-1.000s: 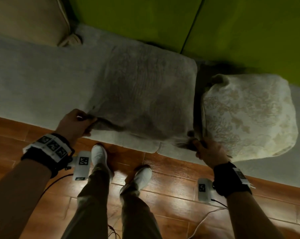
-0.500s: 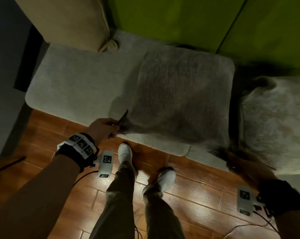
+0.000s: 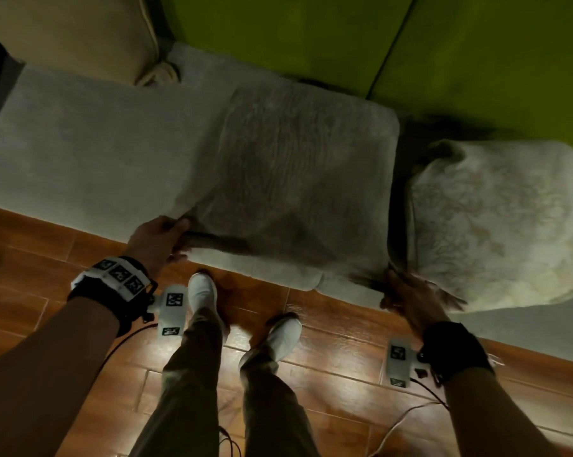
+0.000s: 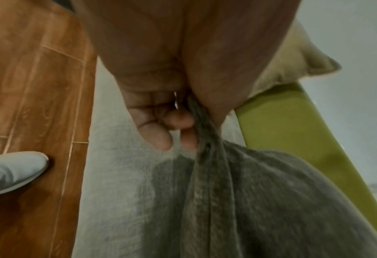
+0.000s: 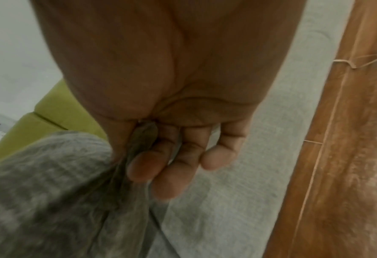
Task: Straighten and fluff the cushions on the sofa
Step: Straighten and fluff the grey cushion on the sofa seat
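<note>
A grey textured cushion (image 3: pixel 298 179) lies flat on the pale grey sofa seat (image 3: pixel 90 153), its back edge against the green backrest (image 3: pixel 278 31). My left hand (image 3: pixel 161 240) pinches the cushion's near left corner (image 4: pixel 205 132) between thumb and fingers. At the near right corner (image 5: pixel 130 157) my right hand (image 3: pixel 407 295) grips the bunched fabric. A cream floral cushion (image 3: pixel 502 222) sits just right of the grey one. A beige cushion (image 3: pixel 67 34) leans at the back left.
The sofa's front edge runs across the head view, with brown wood-look floor (image 3: pixel 337 351) below it. My two feet in white shoes (image 3: pixel 202 291) stand close to the sofa between my arms. A thin cable (image 3: pixel 400 423) trails on the floor at the right.
Both hands have kept their hold on the grey cushion's near corners. The view has swung left and then partly back right. The cushion lies about where it did on the seat.
</note>
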